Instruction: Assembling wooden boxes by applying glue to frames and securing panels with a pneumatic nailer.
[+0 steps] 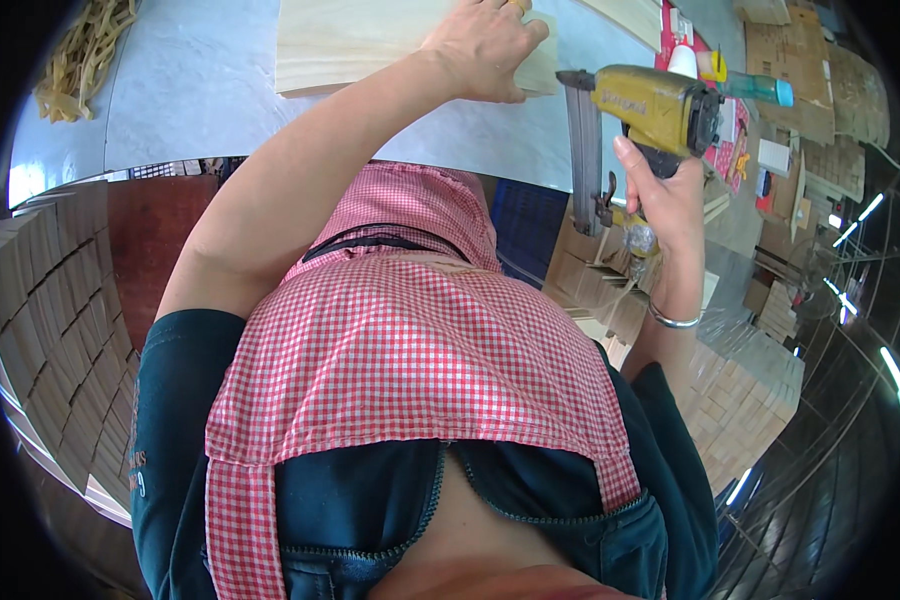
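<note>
A pale wooden board (355, 45) lies on the grey-white tabletop (200, 90) at the top of the view, its far part cut off by the frame. My left hand (490, 45) grips its right end, with the thumb at the near edge and the fingers bent over the top. A ring shows on one finger. Just right of the board, my right hand (665, 195) is wrapped round the handle of a yellow and black nail gun (638, 98). The gun is held up near the table's front edge, its nose apart from the wood and its long grey magazine pointing toward me.
A bundle of tan bands (82, 60) lies at the table's far left. Right of the gun are a teal bottle (755, 88) and a white cup (683, 62). Stacked wood pieces (55, 290) stand at the left, more (735, 400) at the right. Cardboard (785, 75) lies at the upper right.
</note>
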`<state>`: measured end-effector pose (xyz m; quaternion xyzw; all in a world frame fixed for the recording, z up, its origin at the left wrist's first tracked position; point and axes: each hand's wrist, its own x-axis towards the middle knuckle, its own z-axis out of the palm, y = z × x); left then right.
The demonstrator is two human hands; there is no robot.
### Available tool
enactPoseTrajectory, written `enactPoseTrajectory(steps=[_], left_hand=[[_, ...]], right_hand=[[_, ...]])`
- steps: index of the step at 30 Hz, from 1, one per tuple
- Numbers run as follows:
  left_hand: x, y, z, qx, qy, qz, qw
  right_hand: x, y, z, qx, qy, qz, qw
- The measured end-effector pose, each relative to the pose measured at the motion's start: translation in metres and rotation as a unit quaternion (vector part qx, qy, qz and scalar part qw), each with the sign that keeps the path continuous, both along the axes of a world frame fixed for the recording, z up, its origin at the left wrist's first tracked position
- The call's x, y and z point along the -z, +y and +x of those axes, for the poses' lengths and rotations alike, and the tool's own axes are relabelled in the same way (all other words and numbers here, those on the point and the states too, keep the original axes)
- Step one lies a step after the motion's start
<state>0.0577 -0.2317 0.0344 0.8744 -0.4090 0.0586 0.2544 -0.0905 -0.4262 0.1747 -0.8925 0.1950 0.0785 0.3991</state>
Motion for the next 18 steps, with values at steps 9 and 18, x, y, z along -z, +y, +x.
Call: enactPoseTrajectory(steps=[9, 18], left_hand=[[0.0, 0.0, -0.001, 0.003, -0.004, -0.01, 1.0], [0.023, -0.006, -0.008, -0.097, -0.2, -0.021, 0.975]], right_hand=[[0.007, 0.001, 0.021, 0.008, -0.006, 0.004, 1.0], [-0.006, -0.002, 0.036, -0.017, 0.035, -0.004, 0.999]])
